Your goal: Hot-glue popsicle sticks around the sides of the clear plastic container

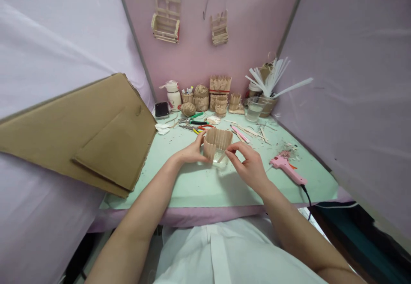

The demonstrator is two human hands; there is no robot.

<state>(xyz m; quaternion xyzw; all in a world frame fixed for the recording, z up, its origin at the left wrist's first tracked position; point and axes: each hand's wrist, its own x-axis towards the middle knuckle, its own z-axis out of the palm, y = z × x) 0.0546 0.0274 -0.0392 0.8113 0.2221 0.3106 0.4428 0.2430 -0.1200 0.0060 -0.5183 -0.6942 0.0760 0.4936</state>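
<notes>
Near the middle of the table stands a clear plastic cup with short wooden craft sticks (210, 150) lined side by side around much of its wall; a see-through part of the cup faces me. My left hand (194, 149) wraps the cup's left side, thumb low at the front and fingers behind. Between the thumb and fingertips of my right hand (245, 160) is a short piece of craft stick (221, 157), held at the bare front of the cup. Whether that piece touches the cup, I cannot tell.
A pink glue gun (289, 170) with a cord lies to the right beside scraps. Behind the cup are pliers (195, 121), scissors (205, 127), a pink cutter (240, 134) and loose sticks. Cardboard (105, 143) leans left; a water cup (254, 110) stands back right.
</notes>
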